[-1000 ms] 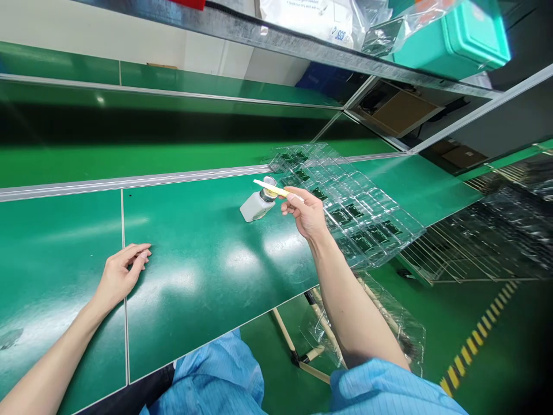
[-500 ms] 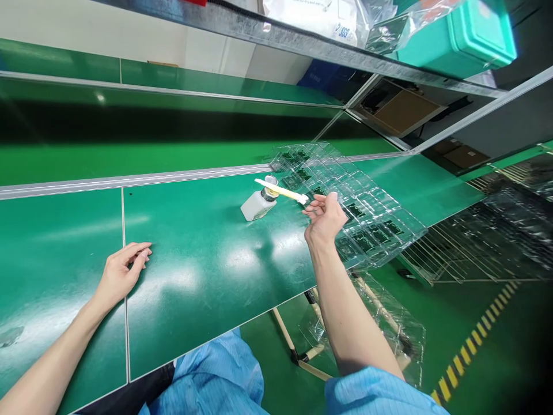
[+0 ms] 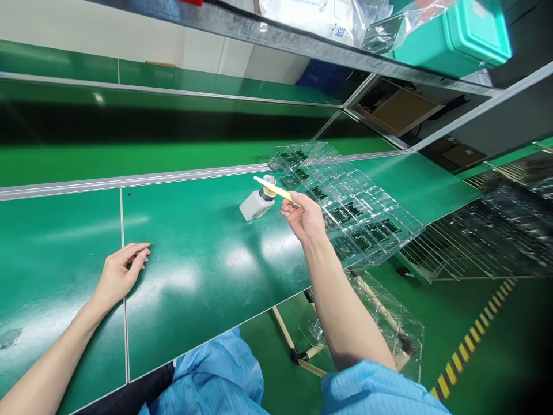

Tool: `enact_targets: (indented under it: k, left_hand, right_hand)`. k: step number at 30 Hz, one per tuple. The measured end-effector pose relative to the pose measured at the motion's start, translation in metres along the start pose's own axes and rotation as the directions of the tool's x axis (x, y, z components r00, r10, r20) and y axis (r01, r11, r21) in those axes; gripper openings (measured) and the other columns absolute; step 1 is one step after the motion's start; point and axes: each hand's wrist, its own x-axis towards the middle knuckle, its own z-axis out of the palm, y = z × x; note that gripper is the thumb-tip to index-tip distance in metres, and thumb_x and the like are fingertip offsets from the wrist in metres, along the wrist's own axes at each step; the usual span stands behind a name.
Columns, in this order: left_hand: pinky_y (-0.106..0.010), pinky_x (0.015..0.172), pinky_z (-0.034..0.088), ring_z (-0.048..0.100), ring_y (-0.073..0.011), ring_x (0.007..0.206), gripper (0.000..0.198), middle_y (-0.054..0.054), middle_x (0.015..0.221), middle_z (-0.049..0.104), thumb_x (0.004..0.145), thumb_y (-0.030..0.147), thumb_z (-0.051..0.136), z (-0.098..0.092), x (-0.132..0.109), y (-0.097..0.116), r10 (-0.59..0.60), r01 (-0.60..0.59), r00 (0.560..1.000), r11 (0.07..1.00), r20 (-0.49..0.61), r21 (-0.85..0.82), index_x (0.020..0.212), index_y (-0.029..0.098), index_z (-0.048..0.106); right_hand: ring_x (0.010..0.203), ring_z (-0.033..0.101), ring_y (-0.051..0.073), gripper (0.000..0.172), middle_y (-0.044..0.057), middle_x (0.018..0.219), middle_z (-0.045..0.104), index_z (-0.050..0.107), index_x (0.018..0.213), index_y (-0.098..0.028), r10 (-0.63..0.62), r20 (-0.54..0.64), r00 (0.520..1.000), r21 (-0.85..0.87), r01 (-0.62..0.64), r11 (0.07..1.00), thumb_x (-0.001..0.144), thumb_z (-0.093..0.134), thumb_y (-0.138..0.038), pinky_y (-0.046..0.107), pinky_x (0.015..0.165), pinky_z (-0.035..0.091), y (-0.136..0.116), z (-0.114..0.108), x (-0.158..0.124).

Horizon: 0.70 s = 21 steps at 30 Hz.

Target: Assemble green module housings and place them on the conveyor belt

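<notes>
A small brush with a pale yellow handle lies across the top of a whitish square bottle on the green table. My right hand is closed around the brush's right end, thumb on top, and its fingers hide the white bristles. Resting on the table at the left, my left hand has loosely bent fingers apart from the thumb and holds nothing. Beyond my right hand, a clear plastic blister tray carries several dark green circuit boards in its pockets.
Above the bench runs a metal shelf edge with a teal plastic box and bagged items. At right stands a wire rack with dark stacked trays. More clear trays lie below the table edge, near a tan pipe frame.
My right hand has moved left from beside the tray and closed on the bristle end of the brush. The brush, the bottle and my left hand stay in place.
</notes>
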Motion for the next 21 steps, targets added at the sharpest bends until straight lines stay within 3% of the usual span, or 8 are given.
enact_targets:
  k: [3, 7, 13, 17, 21]
  left_hand:
    - [-0.024, 0.057, 0.059, 0.067, -0.0144, 0.066, 0.034, -0.008, 0.083, 0.073, 0.083, 0.046, 0.061, 0.000, 0.000, -0.002, 0.000, 0.000, 1.000, 1.000, 0.002, 0.002, 0.091, 0.016, 0.075]
    - [-0.024, 0.058, 0.059, 0.067, -0.0144, 0.065, 0.034, -0.008, 0.083, 0.072, 0.083, 0.046, 0.061, -0.001, 0.000, -0.004, 0.002, -0.002, 1.000, 1.000, 0.006, 0.000, 0.091, 0.016, 0.075]
    - [-0.024, 0.057, 0.059, 0.067, -0.0145, 0.065, 0.034, -0.008, 0.082, 0.072, 0.083, 0.046, 0.061, 0.000, 0.000, -0.003, 0.004, -0.004, 1.000, 1.000, 0.007, -0.008, 0.091, 0.016, 0.075]
    - [-0.024, 0.057, 0.059, 0.066, -0.0142, 0.065, 0.034, -0.008, 0.082, 0.072, 0.083, 0.046, 0.062, 0.001, 0.001, -0.002, 0.000, 0.000, 1.000, 1.000, 0.007, -0.012, 0.090, 0.016, 0.075]
    - [-0.024, 0.058, 0.059, 0.067, -0.0143, 0.066, 0.035, -0.008, 0.083, 0.072, 0.083, 0.047, 0.062, 0.000, 0.000, -0.004, -0.005, 0.005, 1.000, 1.000, 0.009, -0.008, 0.091, 0.016, 0.075]
  right_hand:
    - [0.055, 0.055, 0.008, 0.024, -0.003, 0.068, 0.057, 0.060, 0.086, -0.012, 0.005, 0.008, 1.000, 0.010, -0.006, 1.000, 0.097, 0.066, -0.033, 0.018, 0.052, 0.051, 0.002, -0.001, -0.004]
    - [0.053, 0.056, 0.010, 0.034, -0.001, 0.064, 0.058, 0.059, 0.082, -0.015, -0.002, 0.013, 1.000, 0.016, 0.001, 1.000, 0.081, 0.081, -0.041, 0.019, 0.050, 0.051, 0.002, -0.003, -0.009]
    - [0.049, 0.054, 0.011, 0.065, 0.003, 0.063, 0.059, 0.052, 0.072, -0.019, -0.015, -0.057, 0.998, 0.004, 0.016, 1.000, 0.071, 0.072, -0.081, 0.021, 0.044, 0.050, 0.007, -0.010, -0.016]
    - [0.045, 0.048, 0.009, 0.069, -0.001, 0.057, 0.052, 0.053, 0.072, -0.018, -0.011, -0.122, 0.993, -0.058, 0.004, 0.998, 0.083, 0.054, -0.086, 0.020, 0.041, 0.046, 0.027, -0.019, -0.022]
    - [0.045, 0.044, 0.007, 0.057, -0.004, 0.059, 0.048, 0.057, 0.081, -0.013, -0.018, -0.159, 0.987, -0.195, -0.014, 0.981, 0.103, 0.046, -0.064, 0.018, 0.044, 0.042, 0.060, -0.022, -0.023]
